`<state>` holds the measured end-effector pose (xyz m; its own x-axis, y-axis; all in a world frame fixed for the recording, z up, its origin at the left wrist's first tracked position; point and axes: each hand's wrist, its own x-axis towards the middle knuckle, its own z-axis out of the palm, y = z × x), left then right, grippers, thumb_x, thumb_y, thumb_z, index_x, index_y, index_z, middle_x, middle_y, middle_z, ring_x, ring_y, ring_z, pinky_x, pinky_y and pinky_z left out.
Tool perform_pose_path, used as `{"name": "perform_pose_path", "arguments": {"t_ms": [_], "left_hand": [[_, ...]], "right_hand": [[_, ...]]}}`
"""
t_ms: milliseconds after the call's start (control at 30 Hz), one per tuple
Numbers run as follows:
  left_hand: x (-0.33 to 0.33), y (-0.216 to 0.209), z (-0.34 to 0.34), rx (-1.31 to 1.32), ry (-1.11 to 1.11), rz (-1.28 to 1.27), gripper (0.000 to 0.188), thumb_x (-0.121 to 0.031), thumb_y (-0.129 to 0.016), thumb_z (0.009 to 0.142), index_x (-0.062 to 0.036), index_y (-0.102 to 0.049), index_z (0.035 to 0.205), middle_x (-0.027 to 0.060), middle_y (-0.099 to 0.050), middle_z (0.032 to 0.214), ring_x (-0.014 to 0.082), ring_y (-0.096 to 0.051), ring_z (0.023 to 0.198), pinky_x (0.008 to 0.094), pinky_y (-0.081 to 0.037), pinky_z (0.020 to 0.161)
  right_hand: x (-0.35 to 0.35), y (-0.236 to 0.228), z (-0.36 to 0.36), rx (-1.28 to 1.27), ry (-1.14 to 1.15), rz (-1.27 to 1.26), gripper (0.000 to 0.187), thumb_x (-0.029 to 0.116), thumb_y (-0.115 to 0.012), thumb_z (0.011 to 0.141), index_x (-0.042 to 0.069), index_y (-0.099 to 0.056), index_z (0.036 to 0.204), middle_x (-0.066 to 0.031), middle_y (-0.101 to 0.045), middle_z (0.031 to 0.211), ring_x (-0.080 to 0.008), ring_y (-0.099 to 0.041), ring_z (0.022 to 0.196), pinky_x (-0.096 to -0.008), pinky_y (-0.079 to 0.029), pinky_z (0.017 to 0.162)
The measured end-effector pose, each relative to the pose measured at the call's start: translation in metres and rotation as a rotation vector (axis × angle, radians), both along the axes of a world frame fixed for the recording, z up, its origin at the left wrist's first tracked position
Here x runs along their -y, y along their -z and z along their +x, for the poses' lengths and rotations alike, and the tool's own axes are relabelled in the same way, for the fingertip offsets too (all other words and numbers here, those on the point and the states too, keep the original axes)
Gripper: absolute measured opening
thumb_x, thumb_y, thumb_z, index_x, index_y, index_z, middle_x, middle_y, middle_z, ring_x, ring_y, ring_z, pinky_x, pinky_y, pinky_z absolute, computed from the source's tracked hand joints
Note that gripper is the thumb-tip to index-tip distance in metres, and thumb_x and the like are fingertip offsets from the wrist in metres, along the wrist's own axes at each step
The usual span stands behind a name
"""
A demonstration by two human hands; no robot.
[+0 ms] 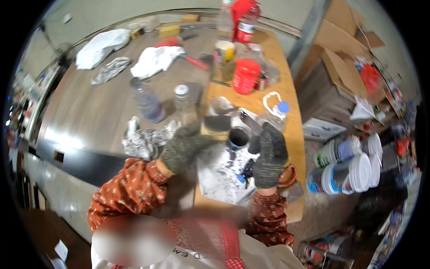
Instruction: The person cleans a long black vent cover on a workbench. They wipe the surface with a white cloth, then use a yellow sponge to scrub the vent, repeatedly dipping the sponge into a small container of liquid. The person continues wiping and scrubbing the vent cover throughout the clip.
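Observation:
My left hand (186, 145), in a dark grey knit glove, is closed on a sponge block (216, 124) with a dark upper face and yellowish sides. Just right of the sponge stands an open dark cup (238, 137) on a white sheet (215, 172) smeared with black. My right hand (270, 159), gloved alike, is to the right of the cup with its fingers bent round a thin flat tool (251, 120), blurred, its handle hidden by the glove. Below the cup, beside my right hand, lies a black-stained piece with a blue part (244, 176).
Beyond my hands stand a clear bottle (148, 104), a white-capped jar (182, 101), a blue-capped jug (278, 113) and a red container (246, 76). A crumpled rag (145, 139) lies by my left wrist. White buckets (358, 172) stand on the floor at right.

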<state>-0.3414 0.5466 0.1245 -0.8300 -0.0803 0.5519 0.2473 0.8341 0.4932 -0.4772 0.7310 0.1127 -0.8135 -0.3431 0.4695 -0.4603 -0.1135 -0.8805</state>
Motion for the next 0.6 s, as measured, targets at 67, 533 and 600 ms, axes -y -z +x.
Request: {"name": "perform_pose_path", "arguments": {"t_ms": [67, 533, 600], "left_hand": [[-0.016, 0.014, -0.006, -0.027, 0.079, 0.312, 0.043, -0.003, -0.068, 0.084, -0.0077, -0.062, 0.126, 0.0151, -0.060, 0.127, 0.0307, -0.062, 0.112, 0.0386, -0.052, 0.092], [0.006, -0.003, 0.003, 0.208, 0.041, 1.330, 0.036, -0.002, -0.056, 0.093, 0.0000, -0.056, 0.129, 0.0047, -0.064, 0.108, 0.0104, -0.061, 0.094, 0.0230, -0.052, 0.078], [0.000, -0.015, 0.005, 0.212, 0.067, 1.159, 0.035, -0.003, -0.057, 0.093, 0.0004, -0.056, 0.128, 0.0063, -0.063, 0.112, 0.0122, -0.062, 0.097, 0.0256, -0.053, 0.080]], "right_hand": [[0.003, -0.001, 0.004, -0.236, 0.078, 0.130, 0.027, 0.015, -0.055, 0.097, 0.000, -0.060, 0.118, -0.0066, -0.062, 0.086, -0.0135, -0.057, 0.070, -0.0267, -0.046, 0.062], [0.025, -0.003, 0.061, -1.029, 0.048, 0.486, 0.056, 0.023, -0.055, 0.087, 0.004, -0.049, 0.139, -0.0111, -0.060, 0.103, -0.0273, -0.058, 0.091, -0.0387, -0.050, 0.079], [0.024, -0.011, 0.053, -0.859, -0.023, 0.415, 0.048, 0.020, -0.060, 0.085, 0.006, -0.057, 0.131, -0.0098, -0.062, 0.098, -0.0249, -0.061, 0.085, -0.0372, -0.051, 0.074]]}}
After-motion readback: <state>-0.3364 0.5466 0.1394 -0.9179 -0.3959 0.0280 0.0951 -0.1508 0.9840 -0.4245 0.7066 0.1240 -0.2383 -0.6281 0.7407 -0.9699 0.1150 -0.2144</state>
